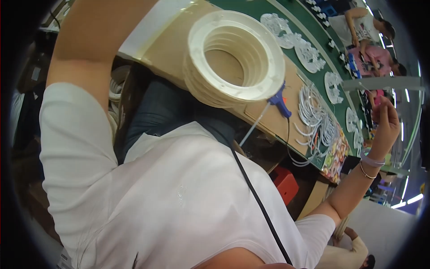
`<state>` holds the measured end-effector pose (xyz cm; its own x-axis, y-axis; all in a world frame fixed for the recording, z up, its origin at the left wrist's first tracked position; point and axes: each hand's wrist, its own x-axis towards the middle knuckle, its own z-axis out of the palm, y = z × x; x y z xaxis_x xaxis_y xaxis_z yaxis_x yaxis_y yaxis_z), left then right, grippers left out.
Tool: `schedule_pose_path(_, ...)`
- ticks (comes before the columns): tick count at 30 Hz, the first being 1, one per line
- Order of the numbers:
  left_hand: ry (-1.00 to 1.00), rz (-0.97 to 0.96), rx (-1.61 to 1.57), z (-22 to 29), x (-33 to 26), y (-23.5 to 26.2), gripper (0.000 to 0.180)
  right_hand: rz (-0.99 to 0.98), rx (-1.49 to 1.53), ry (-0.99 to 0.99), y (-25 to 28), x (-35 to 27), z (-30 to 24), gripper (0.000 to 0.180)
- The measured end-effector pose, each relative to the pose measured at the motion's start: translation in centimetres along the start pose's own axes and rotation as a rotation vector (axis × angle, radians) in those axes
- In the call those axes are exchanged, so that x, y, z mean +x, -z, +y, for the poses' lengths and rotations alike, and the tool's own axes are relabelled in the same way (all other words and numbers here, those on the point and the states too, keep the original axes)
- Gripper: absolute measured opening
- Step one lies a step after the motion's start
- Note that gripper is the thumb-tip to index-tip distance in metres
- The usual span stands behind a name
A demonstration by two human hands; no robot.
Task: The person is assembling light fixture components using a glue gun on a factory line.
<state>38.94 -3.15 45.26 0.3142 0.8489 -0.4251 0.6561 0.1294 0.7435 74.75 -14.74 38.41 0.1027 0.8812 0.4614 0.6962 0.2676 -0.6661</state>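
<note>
My left arm (89,40) is raised at the upper left, and its hand lies beyond the top edge of the picture. My right hand (386,124) is lifted off to the right, away from the table, with its fingers loosely bent and nothing in them; bracelets circle the wrist. A stack of white plastic rings (235,58) stands on a brown cardboard sheet (170,49) in front of me. Just right of the stack lies a blue glue gun (280,101) with a clear glue stick. My white shirt (179,197) fills the lower picture.
A bundle of white wires (316,119) lies right of the glue gun. Several white round parts (309,56) sit along the green table (251,9). Other people (371,49) work at the far end. A red box (285,184) is below the table. A black cable (257,197) crosses my shirt.
</note>
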Motion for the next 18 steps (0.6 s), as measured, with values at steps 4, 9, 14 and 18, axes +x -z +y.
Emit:
schedule_pose_path(4,-0.609,0.344,0.045,-9.5,0.6,-1.0,0.022,-0.062,-0.161,0.104,-3.6,0.7,-1.7,0.021)
schedule_pose_path(9,-0.592,0.132,-0.158,-14.7,-0.9,-1.2,0.021,-0.348,-0.110,-0.046,-8.4,2.3,-1.4,0.030)
schedule_pose_path(14,-0.518,-0.070,-0.621,-19.6,0.0,-2.9,0.022,-0.451,-0.176,0.128,-13.4,3.9,-0.1,0.030)
schedule_pose_path(18,-0.404,-0.006,-0.845,-22.0,-0.2,-3.9,0.021,-0.550,-0.189,0.224,-14.6,5.2,0.8,0.024)
